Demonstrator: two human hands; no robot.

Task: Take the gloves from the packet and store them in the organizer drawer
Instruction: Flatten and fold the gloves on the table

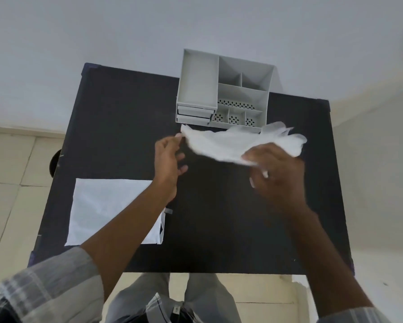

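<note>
- Hanging above the far middle of the table, the translucent white gloves (230, 143) are being stretched out flat between both hands, just in front of the organizer.
- The left hand (169, 164) is pinching the gloves' left corner between thumb and fingertip, its other fingers (183, 169) spreading loosely below.
- The right hand (277, 176) is gripping the gloves' near right edge, fingers curling around a crumpled fold, while the finger ends of the gloves are fanning out beyond it to the right.
- The grey desk organizer (221, 89) is standing at the far edge of the table, its open compartments facing up; some of the front ones are showing perforated floors.
- The two organizer drawers (193, 115) are sitting stacked at its near left corner, both looking pushed in or nearly so; the gloves' far edge is overlapping the organizer's base in this view.
- The white packet (98, 206) is lying flat at the near left of the table, partly covered by the left forearm, well apart from the gloves.
- The black table (219, 217) is filling the middle of the view, with a pale tiled floor (7, 183) showing on the left.
</note>
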